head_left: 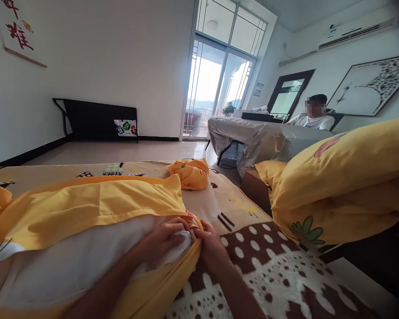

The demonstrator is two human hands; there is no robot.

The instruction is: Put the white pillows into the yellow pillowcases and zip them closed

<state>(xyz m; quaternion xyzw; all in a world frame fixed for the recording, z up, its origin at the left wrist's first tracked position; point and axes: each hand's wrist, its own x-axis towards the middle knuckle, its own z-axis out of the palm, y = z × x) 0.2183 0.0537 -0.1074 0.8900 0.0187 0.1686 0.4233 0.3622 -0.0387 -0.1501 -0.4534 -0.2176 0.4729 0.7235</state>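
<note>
A yellow pillowcase (pixel 96 199) lies across the bed with its long side open, and a white pillow (pixel 73 252) shows inside it. My left hand (pixel 173 235) reaches into the opening and is closed on a white corner of the pillow at the right end. Close beside it, my right hand (pixel 209 241) pinches the yellow edge of the pillowcase at that same corner. The two hands nearly touch. A bunched yellow cloth (pixel 189 173) lies just beyond them on the bed.
The patterned blanket (pixel 252 248) covers the bed. On the right, yellow pillows (pixel 346 177) are stacked above a brown box (pixel 257 190). Farther back, a person (pixel 314 115) sits at a plastic-covered table (pixel 252 130). A black folded frame (pixel 96 119) leans against the wall.
</note>
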